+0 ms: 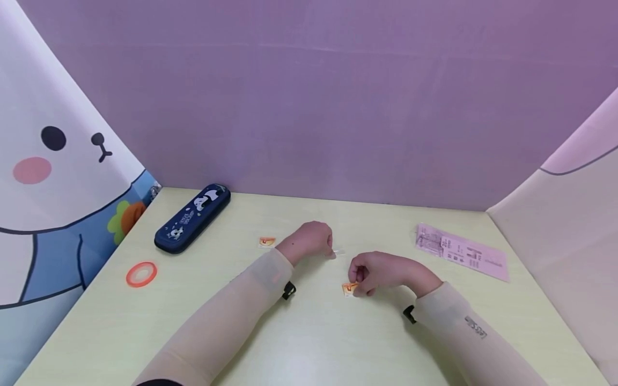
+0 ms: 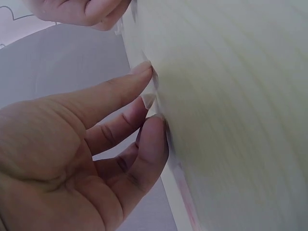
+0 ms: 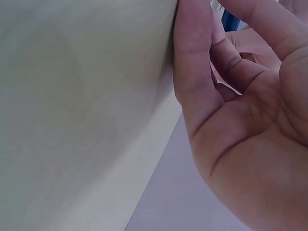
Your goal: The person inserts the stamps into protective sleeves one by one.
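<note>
My left hand is down at the table, its fingertips at a small clear piece that shows to their right. In the left wrist view its fingers are bent, and a gap shows between thumb and forefinger. My right hand pinches the edge of a small orange-and-white card lying on the table. The right wrist view shows bent fingers, but their tips and the card are out of sight. A similar small card lies left of my left hand.
A navy pencil case with panda pictures lies at the back left. In front of it is an orange ring, like a tape roll. A pink printed packet lies at the right. A purple cloth wall closes off the table's far edge.
</note>
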Demonstrator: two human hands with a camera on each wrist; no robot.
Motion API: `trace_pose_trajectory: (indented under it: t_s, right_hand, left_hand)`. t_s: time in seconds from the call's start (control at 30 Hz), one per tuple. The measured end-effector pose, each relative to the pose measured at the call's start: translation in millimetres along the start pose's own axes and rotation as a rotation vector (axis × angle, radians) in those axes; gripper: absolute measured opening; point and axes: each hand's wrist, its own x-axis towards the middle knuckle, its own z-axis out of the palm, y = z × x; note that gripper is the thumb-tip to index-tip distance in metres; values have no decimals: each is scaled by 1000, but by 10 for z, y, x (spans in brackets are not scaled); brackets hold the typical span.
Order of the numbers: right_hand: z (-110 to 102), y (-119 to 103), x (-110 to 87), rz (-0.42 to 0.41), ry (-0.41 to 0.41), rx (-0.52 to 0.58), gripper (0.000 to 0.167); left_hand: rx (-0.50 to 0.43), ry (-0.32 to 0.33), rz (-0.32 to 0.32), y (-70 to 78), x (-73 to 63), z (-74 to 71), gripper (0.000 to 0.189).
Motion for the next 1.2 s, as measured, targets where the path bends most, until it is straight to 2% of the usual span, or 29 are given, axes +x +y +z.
trace_pose_trajectory:
  t_s: [0.3, 0.43, 0.63, 0.9, 1.2]
  right_hand:
    - [-25, 25, 19, 7, -20, 11, 21]
    - [-30, 31, 31, 14, -31, 16, 22]
    - [-44, 13, 32, 24, -47, 18, 19]
    - [-70, 8, 46, 21, -70, 17, 13]
    - [-67, -2, 23, 22, -60, 25, 11]
  left_hand:
    - [3, 5, -23, 24, 10, 28, 21]
    - [-39, -5, -29, 11, -30, 10, 20]
    - [-131, -47, 9, -47, -108, -38, 19]
    - [-145, -65, 69, -107, -199, -102, 19]
    - [-164, -64, 74, -197, -261, -113, 19]
